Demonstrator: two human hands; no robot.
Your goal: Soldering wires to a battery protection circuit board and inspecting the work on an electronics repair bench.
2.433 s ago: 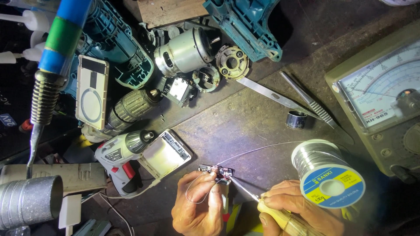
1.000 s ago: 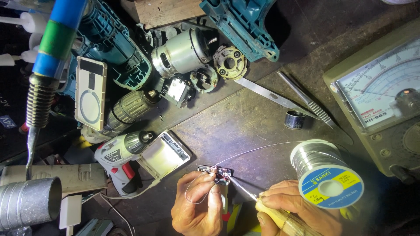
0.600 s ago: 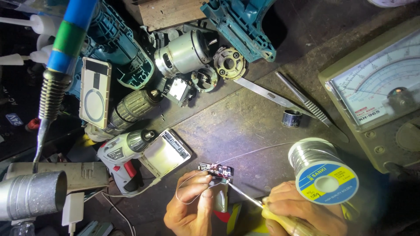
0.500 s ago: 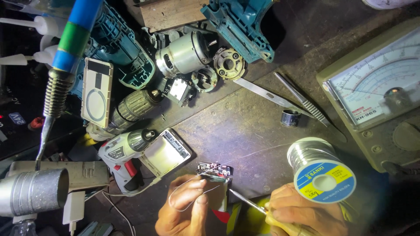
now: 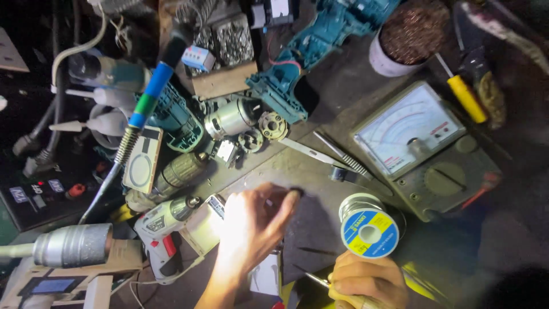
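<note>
A hard, narrow light falls on the middle of the worktop (image 5: 320, 171), blowing out the left hand (image 5: 251, 226) to near white. That hand casts a dark shadow to its right. The far left and near right corners sink into blackness. Edges look soft and slightly smeared; the meter (image 5: 426, 149) face shows mild glare.

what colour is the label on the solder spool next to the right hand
Blue and yellow, on the solder spool just above the right hand; the head view shows it clearly.

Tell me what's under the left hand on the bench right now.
Under the left hand only dark worn bench and, near the wrist, a pale flat piece show. The hand, brightly lit, covers whatever lies beneath the palm and fingers, so nothing more there can be made out.
</note>
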